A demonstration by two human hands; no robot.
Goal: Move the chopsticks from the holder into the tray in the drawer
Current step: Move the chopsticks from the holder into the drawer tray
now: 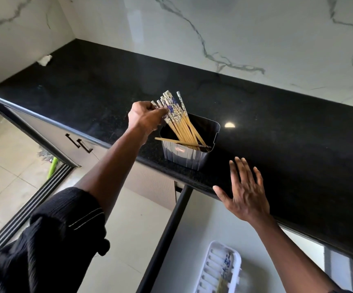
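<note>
At frame centre, the left hand [144, 119] pinches the patterned tops of the chopsticks [178, 119]: pale wooden sticks with blue-and-white floral ends, leaning in a dark holder [189, 158] on the black counter [277, 127]. Lower right, the right hand [245, 193] is spread flat, empty. At the bottom edge, the white tray [211, 263] in the drawer [192, 240] holds a chopstick.

Bamboo chopsticks [178, 121] with blue-patterned tops lean in the dark holder [189, 156]; the white tray [220, 269] holds some.
</note>
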